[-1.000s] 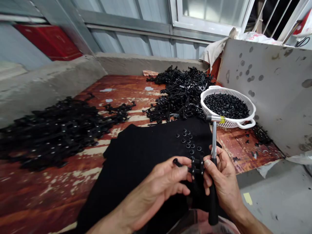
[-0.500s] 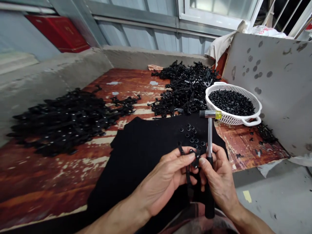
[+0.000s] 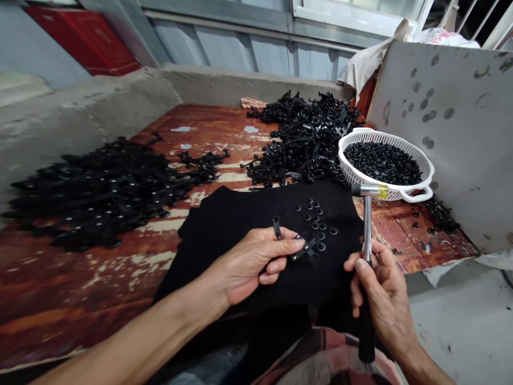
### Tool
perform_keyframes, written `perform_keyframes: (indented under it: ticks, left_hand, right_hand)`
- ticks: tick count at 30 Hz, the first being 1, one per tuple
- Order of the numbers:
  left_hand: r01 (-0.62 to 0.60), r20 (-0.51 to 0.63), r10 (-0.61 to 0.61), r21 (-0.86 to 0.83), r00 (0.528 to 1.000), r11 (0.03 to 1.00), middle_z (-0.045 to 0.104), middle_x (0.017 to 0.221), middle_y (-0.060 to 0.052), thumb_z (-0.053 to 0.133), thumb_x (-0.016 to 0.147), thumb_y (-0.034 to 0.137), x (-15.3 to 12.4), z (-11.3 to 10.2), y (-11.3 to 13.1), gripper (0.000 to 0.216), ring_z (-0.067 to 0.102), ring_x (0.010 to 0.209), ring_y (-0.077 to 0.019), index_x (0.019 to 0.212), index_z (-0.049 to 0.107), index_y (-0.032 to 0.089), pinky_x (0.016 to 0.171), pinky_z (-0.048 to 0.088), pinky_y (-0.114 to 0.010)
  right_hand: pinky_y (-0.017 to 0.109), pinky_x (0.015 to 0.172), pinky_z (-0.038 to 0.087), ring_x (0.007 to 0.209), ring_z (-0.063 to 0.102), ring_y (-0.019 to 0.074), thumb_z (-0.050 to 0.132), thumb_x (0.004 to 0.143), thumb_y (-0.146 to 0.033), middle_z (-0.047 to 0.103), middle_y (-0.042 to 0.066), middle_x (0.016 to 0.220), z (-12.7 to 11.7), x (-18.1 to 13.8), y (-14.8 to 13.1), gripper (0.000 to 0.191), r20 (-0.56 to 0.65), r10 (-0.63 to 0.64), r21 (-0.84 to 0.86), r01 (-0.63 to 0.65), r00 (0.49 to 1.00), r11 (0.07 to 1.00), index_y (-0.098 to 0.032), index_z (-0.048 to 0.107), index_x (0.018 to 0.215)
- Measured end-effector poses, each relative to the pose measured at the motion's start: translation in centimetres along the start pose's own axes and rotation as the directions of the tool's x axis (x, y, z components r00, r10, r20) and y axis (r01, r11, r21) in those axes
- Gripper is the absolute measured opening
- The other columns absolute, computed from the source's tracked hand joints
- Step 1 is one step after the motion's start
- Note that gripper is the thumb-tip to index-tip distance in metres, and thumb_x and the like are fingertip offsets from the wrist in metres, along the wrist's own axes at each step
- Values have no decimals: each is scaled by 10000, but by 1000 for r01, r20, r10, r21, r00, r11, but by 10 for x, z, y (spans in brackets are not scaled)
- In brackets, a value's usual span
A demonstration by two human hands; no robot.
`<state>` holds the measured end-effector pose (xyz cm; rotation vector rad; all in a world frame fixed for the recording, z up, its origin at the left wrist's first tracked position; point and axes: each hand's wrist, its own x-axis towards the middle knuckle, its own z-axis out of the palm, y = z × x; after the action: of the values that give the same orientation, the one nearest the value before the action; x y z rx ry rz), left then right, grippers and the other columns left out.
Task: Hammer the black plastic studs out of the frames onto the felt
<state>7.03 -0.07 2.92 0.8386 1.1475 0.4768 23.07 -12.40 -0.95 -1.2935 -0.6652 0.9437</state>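
Note:
My left hand (image 3: 256,256) pinches a black strap-like part with small shiny studs (image 3: 306,248), held low over a black cloth (image 3: 236,219). One end of that part sticks up behind the fingers. Several small round black caps (image 3: 316,218) lie loose on the cloth just beyond it. My right hand (image 3: 382,291) is wrapped round the handle of a small hammer (image 3: 367,219), which stands upright. The hammer's head has one black face and one yellow face, and appears in front of the basket's near rim.
A white plastic basket (image 3: 427,160) full of small black pieces stands at the right, beside a grey panel (image 3: 460,128). Large heaps of black parts lie at the back (image 3: 308,133) and left (image 3: 92,192) of the worn reddish table (image 3: 156,243). A concrete ledge (image 3: 116,107) borders it.
My hands have moved apart. The left carries the strap-like part left, and the right has let go of it and shifted right with the hammer. The view has tilted slightly.

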Motion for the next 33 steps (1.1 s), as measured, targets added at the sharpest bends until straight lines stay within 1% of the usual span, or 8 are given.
perform_keyframes:
  ticks: [3, 7, 11, 19, 26, 33]
  left_hand:
    - [-5, -27, 6, 39, 1000, 999, 445, 471, 105, 866, 492, 190, 6, 0, 5, 369, 291, 339, 9, 700, 564, 147, 317, 180, -112]
    - [-21, -42, 24, 73, 999, 997, 471, 492, 90, 822, 546, 168, 11, 4, 9, 315, 297, 331, 13, 668, 533, 147, 314, 169, -112]
    - [-31, -51, 36, 98, 998, 995, 493, 518, 76, 799, 573, 164, 16, 6, 11, 296, 292, 327, 18, 660, 517, 149, 313, 163, -114]
    - [-42, -36, 47, 129, 998, 991, 452, 506, 87, 791, 575, 176, 24, 7, 9, 301, 262, 330, 22, 637, 498, 156, 319, 158, -119]
    - [-38, -44, 45, 140, 998, 989, 447, 511, 84, 784, 582, 172, 26, 8, 9, 288, 254, 333, 22, 635, 501, 157, 323, 148, -122]
    - [-32, -55, 41, 147, 998, 989, 484, 531, 66, 759, 619, 144, 25, 9, 9, 254, 252, 325, 25, 636, 505, 151, 323, 143, -122]
  right_hand:
    - [143, 282, 437, 362, 441, 30, 711, 820, -488, 610, -71, 739, -8, -3, 1, 384, -56, 20, -3, -21, 998, 1000, -249, 516, 1049]
    - [144, 276, 430, 356, 434, 29, 717, 809, -503, 605, -76, 721, -13, -8, 6, 409, -93, 51, -2, -52, 994, 999, -243, 516, 1051]
    - [149, 272, 425, 350, 417, 31, 731, 792, -514, 596, -87, 695, -14, -8, 9, 450, -85, 78, 1, -79, 993, 997, -246, 513, 1081]
    - [156, 262, 415, 341, 417, 36, 735, 776, -523, 592, -85, 685, -14, -7, 10, 466, -73, 105, 13, -104, 992, 994, -242, 520, 1079]
    - [157, 270, 425, 348, 424, 37, 715, 809, -492, 589, -79, 705, -15, -7, 12, 402, -55, 99, 25, -98, 994, 995, -248, 536, 1073]
    - [151, 274, 420, 354, 425, 35, 707, 827, -479, 588, -79, 717, -17, -8, 15, 390, -42, 100, 28, -98, 994, 995, -252, 527, 1088]
